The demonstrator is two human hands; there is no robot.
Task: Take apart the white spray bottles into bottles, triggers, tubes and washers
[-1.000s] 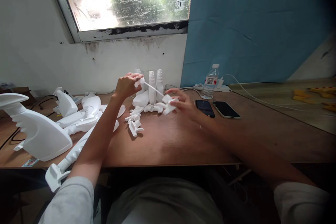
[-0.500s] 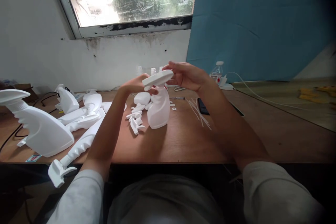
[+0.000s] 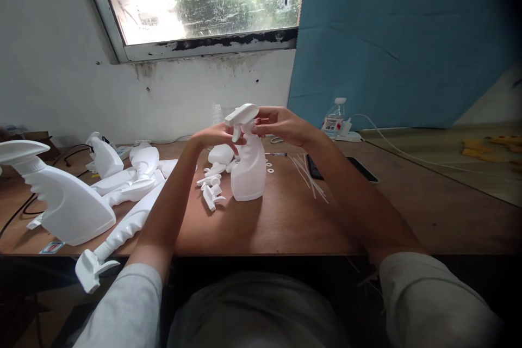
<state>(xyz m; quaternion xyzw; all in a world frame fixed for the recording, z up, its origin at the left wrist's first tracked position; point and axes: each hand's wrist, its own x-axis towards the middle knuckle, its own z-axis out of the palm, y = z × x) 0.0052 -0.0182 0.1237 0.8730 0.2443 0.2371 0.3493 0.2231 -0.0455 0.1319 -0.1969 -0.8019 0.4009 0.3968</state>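
A white spray bottle [image 3: 248,174] stands upright on the table in front of me, with a white trigger sprayer head [image 3: 243,113] on its neck. The sprayer's nozzle points left and toward me, its trigger hanging below. My left hand [image 3: 219,136] closes around the bottle's neck from the left, its fingers partly hidden behind the trigger. From the right, my right hand [image 3: 281,124] has its fingers curled against the sprayer head and collar. Several loose trigger sprayer heads [image 3: 212,196] lie just left of the bottle's base.
White spray bottles [image 3: 73,204] lie and stand in a group at the left, one overhanging the front edge. Small white rings [image 3: 270,171], a pen [image 3: 276,154], thin white tubes [image 3: 308,176] and a dark phone [image 3: 362,169] lie rightward. A clear water bottle [image 3: 334,117] stands behind.
The sprayer head has turned, so its trigger now shows on the left side. My right hand has dropped slightly and curled closer to the collar. The bottle has shifted a little right.
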